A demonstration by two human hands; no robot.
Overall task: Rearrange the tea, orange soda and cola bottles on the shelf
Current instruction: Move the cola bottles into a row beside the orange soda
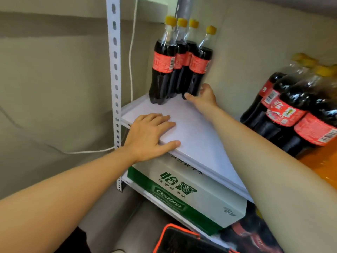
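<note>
The right hand (202, 96) grips a cola bottle's (199, 64) base at the back of the shelf (191, 128); the left hand (151, 136) lies flat, fingers straight, on its front edge.

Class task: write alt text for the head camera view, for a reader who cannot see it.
A person's right hand grips the base of the rightmost cola bottle, one of four yellow-capped ones at the back of a white shelf; the left hand rests flat on its front edge.
</note>
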